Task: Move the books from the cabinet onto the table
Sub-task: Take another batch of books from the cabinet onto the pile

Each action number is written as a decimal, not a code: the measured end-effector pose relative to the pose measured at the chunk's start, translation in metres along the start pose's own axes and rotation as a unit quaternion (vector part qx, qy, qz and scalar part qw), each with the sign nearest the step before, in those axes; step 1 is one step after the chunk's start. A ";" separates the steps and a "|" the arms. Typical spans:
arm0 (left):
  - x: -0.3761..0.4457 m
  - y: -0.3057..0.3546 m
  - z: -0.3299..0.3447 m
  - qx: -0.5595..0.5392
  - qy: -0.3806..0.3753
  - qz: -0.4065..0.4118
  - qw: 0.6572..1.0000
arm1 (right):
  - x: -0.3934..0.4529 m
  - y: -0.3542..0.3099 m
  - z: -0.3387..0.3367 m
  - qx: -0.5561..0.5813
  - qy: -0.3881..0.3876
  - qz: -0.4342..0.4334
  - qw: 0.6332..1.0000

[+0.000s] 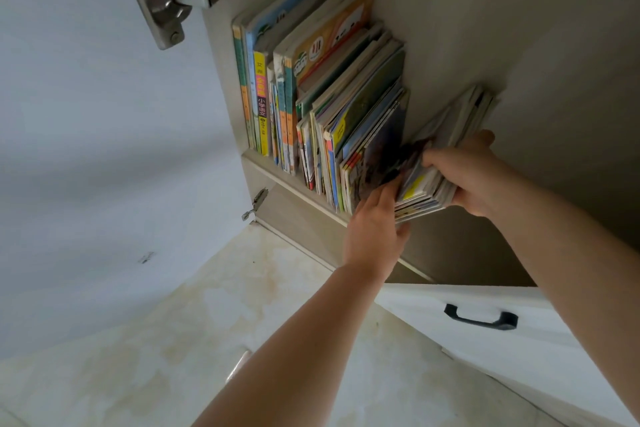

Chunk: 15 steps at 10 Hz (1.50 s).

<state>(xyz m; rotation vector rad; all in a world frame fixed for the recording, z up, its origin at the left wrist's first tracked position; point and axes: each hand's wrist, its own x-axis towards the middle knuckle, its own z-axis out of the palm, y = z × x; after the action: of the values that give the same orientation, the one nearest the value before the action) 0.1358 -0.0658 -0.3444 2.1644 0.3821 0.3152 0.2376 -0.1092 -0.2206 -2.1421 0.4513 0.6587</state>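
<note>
Both arms are up at the open cabinet (450, 28). The right hand (474, 173) grips a tilted bundle of thin books (446, 152), thumb over its near edge. The left hand (375, 222) lies flat, fingers straight against the bundle's left side. A row of books (311, 90) stands on the shelf (273, 177) alongside.

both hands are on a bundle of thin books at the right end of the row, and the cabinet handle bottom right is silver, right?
Not quite: the handle is black, not silver, as the head view shows. The rest holds: the left hand and right hand are both on a bundle of thin books at the right end of the row.
</note>
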 end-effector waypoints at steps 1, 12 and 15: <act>0.003 -0.003 -0.001 -0.003 -0.004 0.000 1.000 | -0.007 0.001 0.001 -0.012 -0.002 -0.007 1.000; -0.074 -0.101 -0.076 -0.135 0.004 -0.051 0.990 | -0.014 0.055 -0.006 -0.238 -0.205 -0.199 0.928; -0.078 -0.104 -0.095 -0.146 -0.092 -0.328 0.929 | -0.011 0.064 0.006 -0.303 -0.159 -0.225 0.912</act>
<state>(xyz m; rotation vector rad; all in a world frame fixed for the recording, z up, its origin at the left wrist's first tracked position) 0.0139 0.0328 -0.3814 1.6417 0.8586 -0.1990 0.1937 -0.1408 -0.2562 -2.5112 -0.4830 0.9352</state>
